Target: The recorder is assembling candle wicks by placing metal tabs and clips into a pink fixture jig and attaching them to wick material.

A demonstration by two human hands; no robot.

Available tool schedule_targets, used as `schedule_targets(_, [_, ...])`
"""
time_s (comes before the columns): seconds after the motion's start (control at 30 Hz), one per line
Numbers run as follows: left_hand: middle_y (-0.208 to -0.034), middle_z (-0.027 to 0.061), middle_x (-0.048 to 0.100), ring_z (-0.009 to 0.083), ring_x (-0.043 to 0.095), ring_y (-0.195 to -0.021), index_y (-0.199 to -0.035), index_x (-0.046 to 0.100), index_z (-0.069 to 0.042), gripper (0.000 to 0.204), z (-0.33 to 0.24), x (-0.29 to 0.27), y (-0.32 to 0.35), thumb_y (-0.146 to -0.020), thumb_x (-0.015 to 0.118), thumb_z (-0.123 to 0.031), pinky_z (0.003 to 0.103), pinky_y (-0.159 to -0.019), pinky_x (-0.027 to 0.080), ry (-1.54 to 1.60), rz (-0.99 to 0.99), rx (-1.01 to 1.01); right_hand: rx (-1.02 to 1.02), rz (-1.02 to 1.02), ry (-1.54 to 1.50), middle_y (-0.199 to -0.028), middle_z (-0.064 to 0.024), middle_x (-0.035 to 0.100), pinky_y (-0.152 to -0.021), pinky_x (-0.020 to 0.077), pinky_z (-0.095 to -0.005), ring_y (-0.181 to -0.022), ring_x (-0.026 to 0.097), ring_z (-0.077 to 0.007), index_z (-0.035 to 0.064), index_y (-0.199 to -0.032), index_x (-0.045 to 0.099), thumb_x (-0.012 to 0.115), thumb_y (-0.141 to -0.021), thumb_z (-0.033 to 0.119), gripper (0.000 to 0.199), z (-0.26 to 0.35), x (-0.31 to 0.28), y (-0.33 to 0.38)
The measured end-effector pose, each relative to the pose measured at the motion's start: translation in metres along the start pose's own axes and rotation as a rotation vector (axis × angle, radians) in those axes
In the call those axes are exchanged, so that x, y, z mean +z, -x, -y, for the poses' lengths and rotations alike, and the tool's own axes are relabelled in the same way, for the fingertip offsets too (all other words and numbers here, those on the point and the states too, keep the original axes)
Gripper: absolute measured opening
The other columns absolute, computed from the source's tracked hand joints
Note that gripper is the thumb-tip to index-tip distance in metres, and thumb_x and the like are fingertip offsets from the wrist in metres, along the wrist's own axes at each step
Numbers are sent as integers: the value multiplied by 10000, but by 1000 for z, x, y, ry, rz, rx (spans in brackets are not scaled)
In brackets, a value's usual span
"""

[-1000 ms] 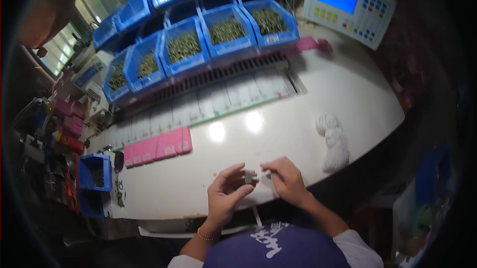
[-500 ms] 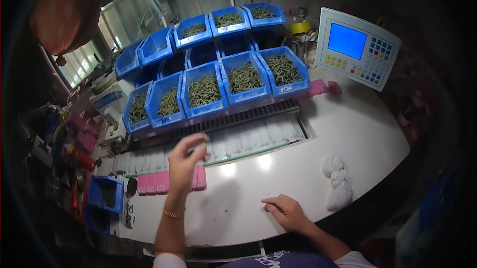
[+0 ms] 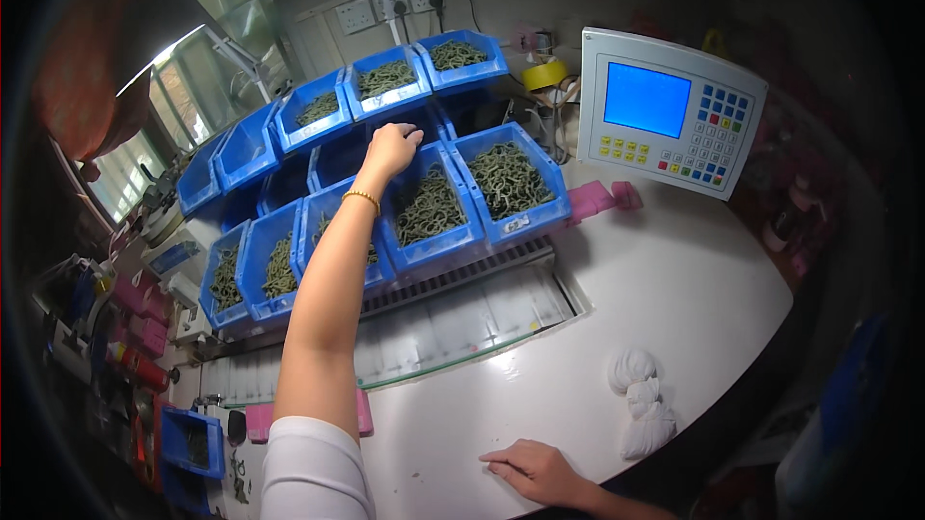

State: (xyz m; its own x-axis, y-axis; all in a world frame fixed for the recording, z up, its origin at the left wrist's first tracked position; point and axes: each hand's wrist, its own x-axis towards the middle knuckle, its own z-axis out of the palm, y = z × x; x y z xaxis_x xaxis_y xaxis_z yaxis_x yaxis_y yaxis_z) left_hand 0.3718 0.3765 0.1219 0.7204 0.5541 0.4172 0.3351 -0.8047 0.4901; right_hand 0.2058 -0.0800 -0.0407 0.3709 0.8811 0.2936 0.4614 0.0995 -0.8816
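Since half a second ago, the left hand (image 3: 390, 147) is being stretched farther toward twelve o'clock, fingers loosely curled and empty over the blue plastic bin (image 3: 436, 236) of small dark green wire pieces (image 3: 427, 207). Light, springy and tangle-prone, these are best pinched singly. The right hand (image 3: 533, 469) is being rested flat and empty at six o'clock on the white tabletop (image 3: 674, 289).

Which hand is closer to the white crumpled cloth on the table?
Right. The right hand rests flat on the white table, just left of the white crumpled cloth; the left hand reaches far away over the blue bins.
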Motion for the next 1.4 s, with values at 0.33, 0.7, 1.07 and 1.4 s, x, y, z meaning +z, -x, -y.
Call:
schedule_targets(0.33, [-1393, 263, 529, 419, 540, -1259, -1188, 699, -50, 461, -31, -70, 97, -941, 616, -431, 434, -1057, 440, -169, 95, 334, -95, 12, -27, -866, -120, 689, -700, 526, -366, -756, 646, -285, 40, -1046, 711, 656, -848, 2, 210, -10, -5, -8])
schedule_targets(0.7, [-1272, 216, 621, 315, 595, -1168, -1242, 621, 39, 370, 110, -145, 500, -959, 631, -199, 384, -1025, 443, -139, -419, -553, -16, 42, 120, -1134, -159, 635, -925, 469, -408, -1081, 563, -331, 7, -1169, 632, 637, -848, 24, 321, 1, 14, -15])
schedule_targets(1.07, [-1341, 252, 535, 431, 503, -1214, -1332, 530, 40, 551, 150, -135, 514, -963, 609, -361, 464, -1048, 405, -325, -425, -666, -331, 177, 319, -1472, -259, 387, -1170, 271, -482, -1391, 335, -435, -8, -1473, 338, 750, -817, 230, 811, -7, 91, -102])
schedule_targets(1.4, [-1216, 217, 610, 370, 546, -1135, -1284, 576, 52, 478, 90, -100, 506, -920, 674, -241, 432, -1016, 419, -189, -307, -505, -372, 165, 269, -1315, -226, 472, -1093, 338, -479, -1256, 418, -407, -4, -1476, 336, 817, -757, 301, 917, -37, 66, -130])
